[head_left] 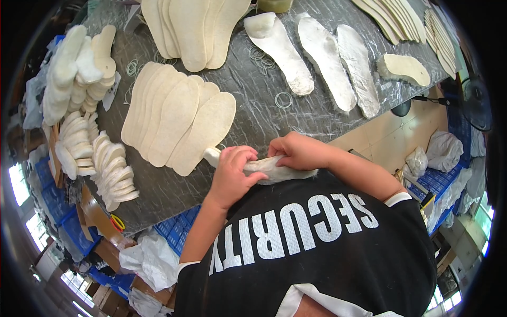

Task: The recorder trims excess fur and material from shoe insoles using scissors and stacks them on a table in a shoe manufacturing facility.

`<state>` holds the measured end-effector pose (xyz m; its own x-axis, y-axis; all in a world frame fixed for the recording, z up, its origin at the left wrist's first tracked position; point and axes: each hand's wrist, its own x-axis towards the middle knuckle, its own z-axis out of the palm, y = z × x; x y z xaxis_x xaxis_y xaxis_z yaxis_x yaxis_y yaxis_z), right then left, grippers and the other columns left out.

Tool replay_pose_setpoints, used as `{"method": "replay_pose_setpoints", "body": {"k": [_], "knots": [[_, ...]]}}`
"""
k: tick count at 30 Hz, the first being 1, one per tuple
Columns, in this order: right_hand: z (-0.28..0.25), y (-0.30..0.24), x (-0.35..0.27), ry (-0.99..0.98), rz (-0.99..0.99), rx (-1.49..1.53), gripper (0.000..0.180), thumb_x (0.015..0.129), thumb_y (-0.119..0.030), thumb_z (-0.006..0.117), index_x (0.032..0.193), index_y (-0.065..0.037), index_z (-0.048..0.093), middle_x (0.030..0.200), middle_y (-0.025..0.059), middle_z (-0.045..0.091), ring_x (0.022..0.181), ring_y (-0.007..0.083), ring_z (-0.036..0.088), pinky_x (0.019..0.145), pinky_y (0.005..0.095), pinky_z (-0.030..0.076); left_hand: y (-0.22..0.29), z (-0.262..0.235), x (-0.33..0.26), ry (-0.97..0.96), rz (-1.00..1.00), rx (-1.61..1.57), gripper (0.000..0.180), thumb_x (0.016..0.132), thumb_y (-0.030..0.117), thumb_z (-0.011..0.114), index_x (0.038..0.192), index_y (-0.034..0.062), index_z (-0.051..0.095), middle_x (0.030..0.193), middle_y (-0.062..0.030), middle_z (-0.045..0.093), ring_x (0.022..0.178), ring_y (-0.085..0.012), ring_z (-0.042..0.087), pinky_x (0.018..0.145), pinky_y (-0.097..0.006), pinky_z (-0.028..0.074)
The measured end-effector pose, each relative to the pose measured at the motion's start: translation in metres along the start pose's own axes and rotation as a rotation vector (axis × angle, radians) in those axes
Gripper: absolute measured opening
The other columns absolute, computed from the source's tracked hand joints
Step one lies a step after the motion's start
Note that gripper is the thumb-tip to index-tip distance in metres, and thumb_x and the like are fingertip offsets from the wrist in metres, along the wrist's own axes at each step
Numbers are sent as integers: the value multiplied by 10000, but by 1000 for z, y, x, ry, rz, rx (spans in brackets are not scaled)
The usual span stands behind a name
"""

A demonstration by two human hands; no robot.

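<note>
At the near edge of the table, against my body, both hands hold one white fluffy insole [280, 172] edge-on. My left hand [232, 171] is closed around its left part, thumb toward the middle. The fingers of my right hand [293, 153] are curled and pinch its upper edge. One end of the insole [212, 155] sticks out past my left hand. Just beyond lies a fanned stack of flat cream insoles [174, 113]. Farther right, loose fleecy insoles [327, 61] rest on the dark plastic-covered table [243, 121].
More cream insoles [193, 31] lie fanned at the back. Bundled fluffy insoles [113, 169] are piled along the left edge. Thin elastic bands [283, 100] are scattered about. Yellow-and-red handles [117, 223] show at the near left corner. Blue crates [443, 174] stand right of the table.
</note>
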<state>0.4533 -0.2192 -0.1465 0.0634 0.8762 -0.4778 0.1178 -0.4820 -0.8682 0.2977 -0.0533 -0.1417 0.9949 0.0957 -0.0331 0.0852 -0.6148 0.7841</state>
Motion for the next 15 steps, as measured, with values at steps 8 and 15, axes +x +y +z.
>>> {"method": "replay_pose_setpoints", "body": {"k": [8,15], "knots": [[1,0,-6,3,-20,30,216,757,-62,696,952,-6,623,803,152,667,766,271,650,690,351,484,-13,-10,-6,-98,54,31,218,701,96,760,852,79,604,906,-37,667,873,-210,627,976,-454,364],[4,8,-8,19,-8,83,198,762,-55,694,940,-3,624,797,134,668,734,226,644,679,333,483,-13,-2,-13,-6,134,31,149,731,72,722,820,73,602,893,-45,671,829,-216,634,935,-464,393]]}}
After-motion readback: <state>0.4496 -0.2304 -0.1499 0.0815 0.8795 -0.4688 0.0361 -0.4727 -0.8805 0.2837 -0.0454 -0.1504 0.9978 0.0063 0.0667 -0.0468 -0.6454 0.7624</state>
